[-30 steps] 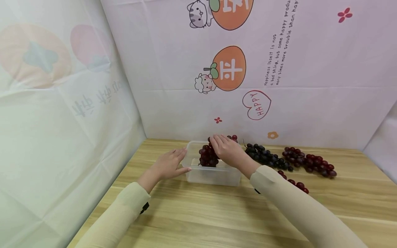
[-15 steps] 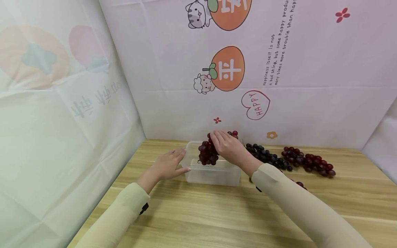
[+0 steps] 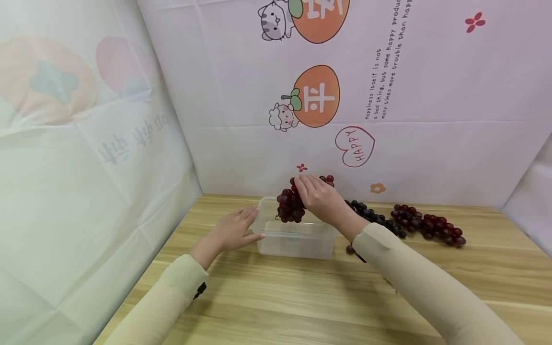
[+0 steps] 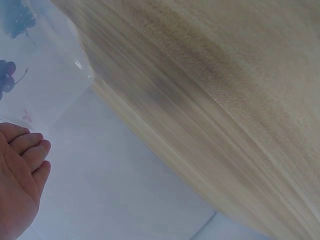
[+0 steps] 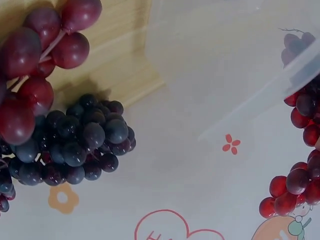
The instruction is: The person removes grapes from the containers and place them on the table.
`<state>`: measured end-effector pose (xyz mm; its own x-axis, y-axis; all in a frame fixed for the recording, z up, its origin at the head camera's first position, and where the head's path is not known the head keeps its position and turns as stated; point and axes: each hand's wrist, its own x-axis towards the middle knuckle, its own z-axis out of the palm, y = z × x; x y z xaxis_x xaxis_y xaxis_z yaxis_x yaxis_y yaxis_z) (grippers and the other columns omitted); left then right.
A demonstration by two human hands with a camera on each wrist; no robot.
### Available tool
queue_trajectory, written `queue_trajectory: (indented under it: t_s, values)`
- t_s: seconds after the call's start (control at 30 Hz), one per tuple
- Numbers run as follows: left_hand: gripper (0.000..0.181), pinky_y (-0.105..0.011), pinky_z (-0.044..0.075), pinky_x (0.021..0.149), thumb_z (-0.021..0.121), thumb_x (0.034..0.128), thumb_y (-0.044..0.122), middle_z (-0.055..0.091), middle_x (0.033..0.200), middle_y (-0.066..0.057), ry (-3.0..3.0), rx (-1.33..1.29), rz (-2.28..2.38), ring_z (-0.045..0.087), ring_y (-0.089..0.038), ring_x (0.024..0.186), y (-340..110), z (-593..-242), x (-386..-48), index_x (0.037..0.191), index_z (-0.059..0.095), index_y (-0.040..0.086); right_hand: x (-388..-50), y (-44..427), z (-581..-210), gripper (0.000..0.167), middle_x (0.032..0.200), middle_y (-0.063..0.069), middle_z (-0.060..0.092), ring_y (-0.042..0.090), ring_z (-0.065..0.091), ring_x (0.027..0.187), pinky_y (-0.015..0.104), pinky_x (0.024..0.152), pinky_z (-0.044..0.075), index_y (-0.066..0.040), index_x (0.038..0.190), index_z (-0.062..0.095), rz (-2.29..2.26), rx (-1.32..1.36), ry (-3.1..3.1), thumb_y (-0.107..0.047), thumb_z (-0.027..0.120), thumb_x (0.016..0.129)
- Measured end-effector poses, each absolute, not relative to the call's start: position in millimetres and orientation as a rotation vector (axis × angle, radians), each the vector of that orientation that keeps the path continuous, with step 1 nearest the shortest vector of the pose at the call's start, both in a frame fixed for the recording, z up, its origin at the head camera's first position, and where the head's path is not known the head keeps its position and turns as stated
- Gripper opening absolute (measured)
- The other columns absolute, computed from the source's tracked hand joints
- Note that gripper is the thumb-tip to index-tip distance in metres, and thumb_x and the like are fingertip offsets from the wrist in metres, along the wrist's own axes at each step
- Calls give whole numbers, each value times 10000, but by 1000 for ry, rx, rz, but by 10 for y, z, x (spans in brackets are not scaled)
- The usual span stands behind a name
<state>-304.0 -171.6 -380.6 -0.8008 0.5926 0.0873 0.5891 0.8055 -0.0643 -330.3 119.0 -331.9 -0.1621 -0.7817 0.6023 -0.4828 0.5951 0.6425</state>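
A see-through plastic container [image 3: 297, 245] stands on the table near the back wall. Along its left end lies my left hand [image 3: 235, 229], fingers straight and thumb against the near side. Above the container my right hand [image 3: 321, 199] grips a bunch of red grapes [image 3: 290, 206], which hangs down on the left and pokes out on the right of the hand. In the right wrist view, part of that grape bunch [image 5: 295, 187] appears at the right edge; the hand is almost wholly outside that view. The left wrist view has my left hand [image 4: 20, 175] beside the container's wall [image 4: 55, 65].
Right of the container lies a bunch of black grapes [image 3: 375, 218], with another red bunch [image 3: 431, 225] beyond it. My right forearm mostly hides one more red bunch [image 3: 350, 249]. A printed cloth wall [image 3: 241, 153] borders the table at the back.
My right hand has risen with the red grape bunch, lifting it up out of the container. The left hand has stayed at the container's left end.
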Motion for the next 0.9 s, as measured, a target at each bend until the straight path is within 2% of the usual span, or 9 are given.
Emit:
queue_trajectory:
  t_s: [0.2, 0.37, 0.53, 0.7, 0.9]
  values:
    - [854, -468, 261, 1142, 382, 972, 630, 274, 1563, -152, -2888, -943, 56, 306, -344, 1399, -1710, -3797, -3041, 1520, 262, -13, -3298, 1216, -3253, 357, 1171, 276, 635, 344, 650, 1053, 431, 913, 513, 150, 1203, 571, -346, 1018, -1819, 64, 667, 871]
    - [852, -474, 271, 1136, 394, 972, 623, 282, 1558, -161, -2891, -945, 56, 310, -350, 1395, -1709, -3790, -3032, 1522, 255, -13, -3299, 1249, -3213, 254, 1158, 283, 637, 353, 653, 1042, 438, 900, 521, 156, 1205, 565, -301, 1016, -1801, 59, 492, 983]
    - [852, -479, 274, 1134, 399, 973, 620, 285, 1556, -165, -2891, -946, 58, 312, -362, 1392, -1703, -3781, -3028, 1523, 253, -14, -3309, 1306, -3167, 305, 1138, 294, 639, 366, 655, 1025, 444, 903, 520, 167, 1203, 556, -265, 1006, -1785, 37, 331, 1042]
    - [848, -470, 256, 1143, 400, 975, 614, 280, 1557, -166, -2887, -956, 54, 301, -351, 1399, -1699, -3774, -3029, 1521, 252, -18, -3310, 1367, -3120, 359, 1121, 303, 640, 376, 661, 1001, 446, 892, 528, 170, 1181, 564, -231, 983, -1754, 32, 257, 1055]
    - [847, -460, 253, 1146, 402, 977, 610, 274, 1558, -167, -2886, -961, 62, 301, -339, 1401, -1704, -3759, -3015, 1516, 258, -27, -3290, 1448, -3077, 377, 1102, 315, 640, 391, 662, 983, 456, 885, 531, 179, 1162, 565, -216, 978, -1732, 31, 234, 1057]
